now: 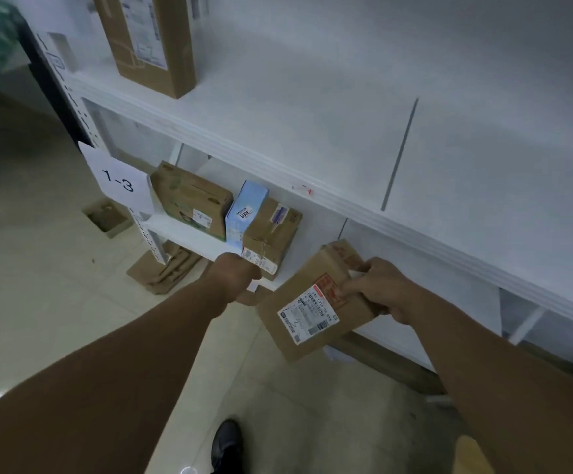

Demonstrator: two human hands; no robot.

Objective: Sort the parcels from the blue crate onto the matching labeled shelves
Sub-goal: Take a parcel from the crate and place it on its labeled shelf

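Note:
My right hand grips a brown cardboard parcel with a white shipping label, held tilted in front of the lower shelf. That shelf carries a paper sign reading 1-3. My left hand is closed at the front edge of this shelf, against the near end of a taped brown parcel. Beside that parcel stands a light blue box, and a larger brown box is on the left. The blue crate is not in view.
The white upper shelf holds a tall brown carton at its left end. Flattened cardboard lies on the tiled floor under the rack. A small open box sits on the floor at left. My shoe shows below.

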